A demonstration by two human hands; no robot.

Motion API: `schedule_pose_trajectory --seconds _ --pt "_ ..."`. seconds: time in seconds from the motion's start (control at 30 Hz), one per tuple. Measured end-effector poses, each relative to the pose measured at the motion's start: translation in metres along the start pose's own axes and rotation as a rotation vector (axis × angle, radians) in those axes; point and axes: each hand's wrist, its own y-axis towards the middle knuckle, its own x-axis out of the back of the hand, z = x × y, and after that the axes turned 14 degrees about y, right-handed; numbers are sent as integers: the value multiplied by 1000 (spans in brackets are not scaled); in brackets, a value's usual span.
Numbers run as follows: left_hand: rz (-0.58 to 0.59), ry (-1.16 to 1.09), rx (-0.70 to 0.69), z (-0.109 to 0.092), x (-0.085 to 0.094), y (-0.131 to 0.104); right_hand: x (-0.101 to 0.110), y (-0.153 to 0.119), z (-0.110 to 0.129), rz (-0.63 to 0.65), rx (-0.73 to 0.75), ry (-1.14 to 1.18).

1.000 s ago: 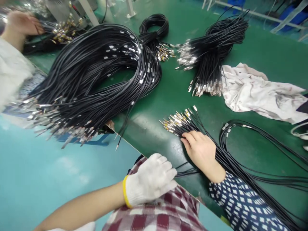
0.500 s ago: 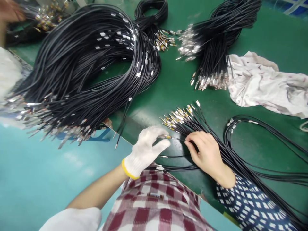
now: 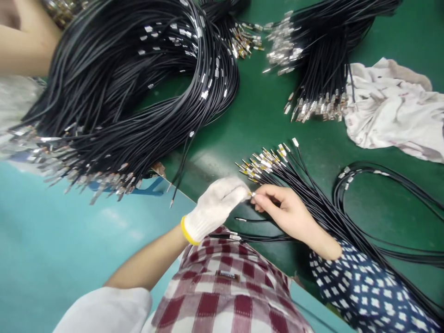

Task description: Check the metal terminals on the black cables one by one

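My left hand (image 3: pixel 218 206), in a white knit glove with a yellow cuff, pinches the tip of a thin black cable (image 3: pixel 253 194). My right hand (image 3: pixel 287 212) is bare and grips the same cable just behind its end, so the fingertips of both hands nearly meet. A small yellow and silvery piece shows between them; its details are too small to make out. Just beyond my right hand lies a bundle of black cables (image 3: pixel 305 194), their yellow, white and metal ends fanned out. Below the hands, a few loose cables (image 3: pixel 263 237) lie near the table edge.
A large coil of black cables (image 3: pixel 211 111) hangs partly over the edge of the green table (image 3: pixel 256 106). Further back is another cable bundle (image 3: pixel 326 60), beside a crumpled white cloth (image 3: pixel 395 111). Looped cables (image 3: pixel 381 172) lie at right. Another person's arm (image 3: pixel 27 46) reaches in at upper left.
My left fingers have closed on the cable tip. My right hand has moved left along the cable towards them. The other person's arm has come further into view.
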Motion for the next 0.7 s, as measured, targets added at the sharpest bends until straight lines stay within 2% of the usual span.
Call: schedule_pose_trajectory --seconds 0.1,0.17,0.2,0.33,0.4,0.5,0.53,0.63,0.7 --pt "-33 47 4 3 -3 0 -6 -1 2 -153 135 -253" --pt "-64 90 -8 5 -6 -1 -8 0 3 -200 179 -327" --pt "-69 104 -17 5 -6 -1 -9 2 2 -177 151 -257" --pt "-34 66 -7 5 -5 -2 -7 7 0 44 -102 258" --pt "-18 27 13 4 -3 -1 -7 7 1 1 -71 193" --pt "11 -1 23 3 -1 0 -9 6 3 -148 113 -112" --pt "26 1 22 3 0 0 -9 6 3 -139 123 -118" --pt "59 29 19 4 0 0 -10 6 3 -17 -24 119" --pt "54 44 27 5 0 0 -11 6 2 2 -63 172"
